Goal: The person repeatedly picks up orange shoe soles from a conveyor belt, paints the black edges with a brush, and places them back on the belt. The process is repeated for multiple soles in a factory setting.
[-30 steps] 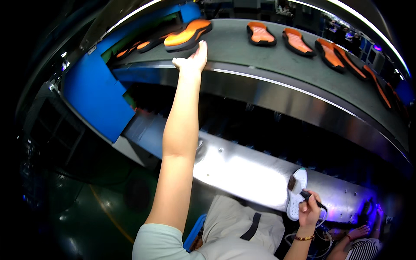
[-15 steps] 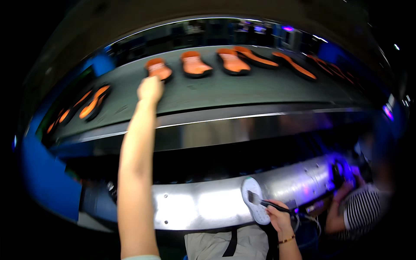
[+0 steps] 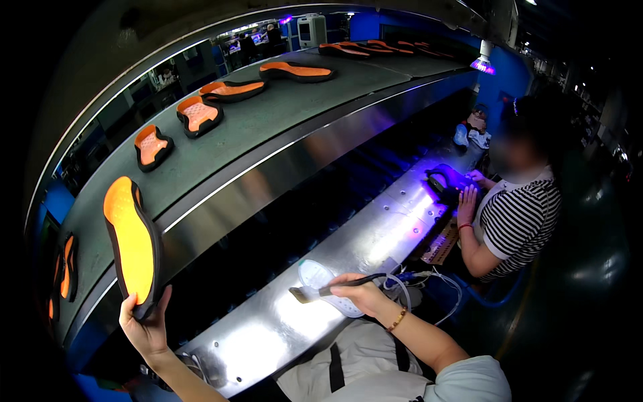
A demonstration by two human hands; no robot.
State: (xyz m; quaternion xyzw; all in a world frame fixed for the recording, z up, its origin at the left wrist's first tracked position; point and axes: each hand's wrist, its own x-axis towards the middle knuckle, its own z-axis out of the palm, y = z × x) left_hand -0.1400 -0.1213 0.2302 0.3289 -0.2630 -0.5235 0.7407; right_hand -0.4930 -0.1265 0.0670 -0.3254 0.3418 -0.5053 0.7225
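Observation:
My left hand grips the lower end of an orange shoe sole with a black rim. The sole stands nearly upright in front of the near edge of a green conveyor belt. In my right hand is a brush with a dark handle and flat bristles. A thin tube runs off behind that handle. Under the brush and right hand lies a white sole-shaped piece on the shiny metal bench; my hand covers part of it.
Several more orange soles lie along the belt. To the right a co-worker in a striped top handles a dark object under purple light. A lamp hangs above. Coiled tubes lie beside my right arm.
My left hand has come back from the belt and now holds an orange sole up. The view has swung right. The brush has shifted toward the edge of the white piece.

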